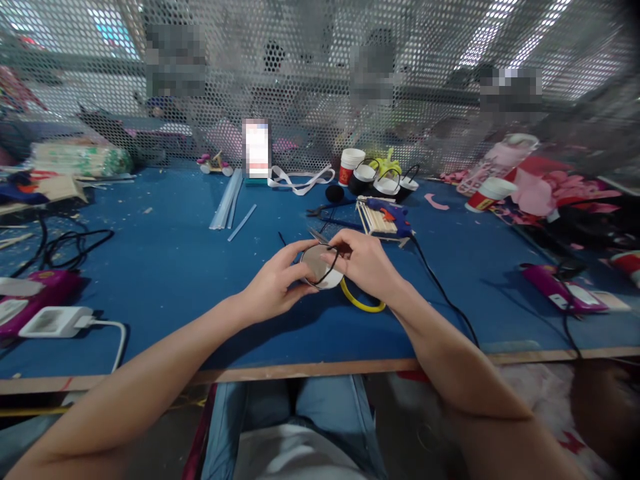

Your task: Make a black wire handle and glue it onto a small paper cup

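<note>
No brand, label or writing is legible; the phone (257, 149) screen is blurred and the print on the red cup (350, 166) is too small to read.

The left hand (274, 285) grips the white cup (323, 269) from the left side, fingers closed around its wall, thumb near the rim. The cup is tilted, its open mouth facing the camera, held just above the blue table (170, 267) at its centre. The right hand (367, 263) is at the cup's right rim, thumb and forefinger pinched on a black wire (331, 270) that arcs across the mouth. A yellow ring (361, 304) lies on the table under the right hand. A glue gun (393, 215) rests on a stick raft (376, 220) behind the hands.
</note>
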The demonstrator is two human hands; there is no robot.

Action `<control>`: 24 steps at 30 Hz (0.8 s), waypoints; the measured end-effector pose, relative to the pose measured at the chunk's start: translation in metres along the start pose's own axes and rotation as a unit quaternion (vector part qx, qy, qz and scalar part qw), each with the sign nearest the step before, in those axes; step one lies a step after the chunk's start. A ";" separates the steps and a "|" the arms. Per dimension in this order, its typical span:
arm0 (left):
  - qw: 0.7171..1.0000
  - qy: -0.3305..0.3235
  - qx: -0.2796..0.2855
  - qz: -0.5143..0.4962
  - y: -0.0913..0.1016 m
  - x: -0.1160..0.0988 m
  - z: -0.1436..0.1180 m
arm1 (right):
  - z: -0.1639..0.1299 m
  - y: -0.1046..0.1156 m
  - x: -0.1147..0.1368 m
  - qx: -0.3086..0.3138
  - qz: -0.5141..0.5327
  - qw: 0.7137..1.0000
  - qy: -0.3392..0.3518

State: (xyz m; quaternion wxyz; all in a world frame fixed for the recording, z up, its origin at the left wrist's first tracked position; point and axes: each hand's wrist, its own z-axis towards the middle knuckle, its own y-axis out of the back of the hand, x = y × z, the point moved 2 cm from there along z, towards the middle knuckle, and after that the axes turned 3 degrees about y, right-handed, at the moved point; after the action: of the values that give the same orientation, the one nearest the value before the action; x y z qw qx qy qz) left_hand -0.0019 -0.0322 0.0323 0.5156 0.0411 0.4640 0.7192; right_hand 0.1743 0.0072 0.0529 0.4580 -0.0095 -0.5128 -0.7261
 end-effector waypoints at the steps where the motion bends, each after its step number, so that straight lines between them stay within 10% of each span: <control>1: 1.000 0.002 -0.001 -0.003 0.000 0.000 0.000 | 0.000 0.000 0.000 0.004 0.000 1.000 -0.002; 24: 0.955 0.168 0.025 -0.243 -0.010 0.018 -0.003 | 0.002 -0.003 -0.007 0.047 0.201 0.975 -0.078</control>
State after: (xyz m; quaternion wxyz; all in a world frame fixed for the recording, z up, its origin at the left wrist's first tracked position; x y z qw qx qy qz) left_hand -0.0048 -0.0195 0.0158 0.5878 -0.1816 0.5577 0.5572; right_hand 0.1756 0.0136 0.0478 0.5529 -0.1477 -0.5682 -0.5913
